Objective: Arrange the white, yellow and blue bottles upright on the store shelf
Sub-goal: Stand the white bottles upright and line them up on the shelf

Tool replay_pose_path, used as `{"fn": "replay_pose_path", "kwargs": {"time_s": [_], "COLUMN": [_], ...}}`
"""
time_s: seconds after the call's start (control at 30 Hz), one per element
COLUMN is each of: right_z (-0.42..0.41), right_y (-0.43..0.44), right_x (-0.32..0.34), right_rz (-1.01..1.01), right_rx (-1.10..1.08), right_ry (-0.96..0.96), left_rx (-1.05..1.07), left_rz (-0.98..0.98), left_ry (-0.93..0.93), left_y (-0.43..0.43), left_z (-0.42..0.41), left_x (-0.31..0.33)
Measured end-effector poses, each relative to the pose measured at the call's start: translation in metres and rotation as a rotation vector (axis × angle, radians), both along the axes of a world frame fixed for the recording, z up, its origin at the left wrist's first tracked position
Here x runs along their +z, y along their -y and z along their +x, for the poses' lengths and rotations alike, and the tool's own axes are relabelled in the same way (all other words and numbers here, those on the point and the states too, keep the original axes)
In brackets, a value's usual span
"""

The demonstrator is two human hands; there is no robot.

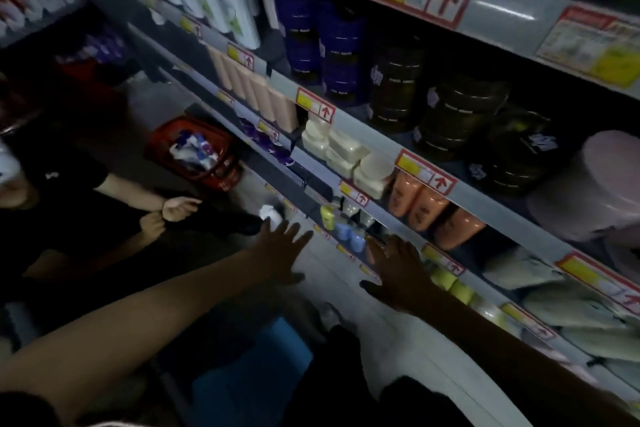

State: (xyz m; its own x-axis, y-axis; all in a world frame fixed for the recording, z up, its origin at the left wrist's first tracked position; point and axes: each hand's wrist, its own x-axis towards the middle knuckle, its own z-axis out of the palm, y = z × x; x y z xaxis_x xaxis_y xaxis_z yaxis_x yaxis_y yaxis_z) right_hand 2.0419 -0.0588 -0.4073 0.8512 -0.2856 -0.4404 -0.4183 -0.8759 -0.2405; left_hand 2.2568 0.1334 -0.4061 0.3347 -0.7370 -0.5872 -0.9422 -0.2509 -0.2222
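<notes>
Bottles, white (271, 216), yellow (327, 217) and blue (347, 233), sit low on the dim store shelf (502, 218), where the empty, spread-fingered left hand (284, 248) and right hand (398, 270), reaching in, could easily knock them over or off the edge.

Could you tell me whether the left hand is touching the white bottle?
Cannot tell: in head view the left hand overlaps the white bottle, but blur hides contact.

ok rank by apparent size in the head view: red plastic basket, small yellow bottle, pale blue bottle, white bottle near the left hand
1. red plastic basket, clearly largest
2. small yellow bottle, pale blue bottle, white bottle: all look similar; too dim and blurred to rank
</notes>
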Motion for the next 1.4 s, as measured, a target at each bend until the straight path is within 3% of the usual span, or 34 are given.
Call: {"fn": "replay_pose_path", "kwargs": {"time_s": [0.4, 0.57, 0.77, 0.97, 1.13, 1.4], "right_z": [0.070, 0.117, 0.210, 0.296, 0.299, 0.246], "right_y": [-0.034, -0.051, -0.071, -0.069, -0.053, -0.001], "right_x": [-0.029, -0.043, -0.092, -0.194, -0.272, -0.364], "right_rz": [0.012, 0.093, 0.084, 0.032, -0.068, -0.351], "right_rx": [0.006, -0.028, -0.102, -0.213, -0.281, -0.243], "right_ry": [0.079, 0.001, -0.012, 0.010, 0.102, 0.308], "left_rx": [0.064, 0.160, 0.084, 0.026, 0.003, -0.058], "left_rz": [-0.176, -0.226, -0.222, -0.364, -0.535, -0.996], "left_ry": [-0.009, -0.089, -0.236, -0.304, -0.331, -0.398], "left_y": [-0.038, -0.056, -0.069, -0.040, 0.003, 0.098], "left_z": [0.069, 0.112, 0.212, 0.292, 0.289, 0.230], "left_x": [0.005, -0.017, -0.113, -0.217, -0.301, -0.405]}}
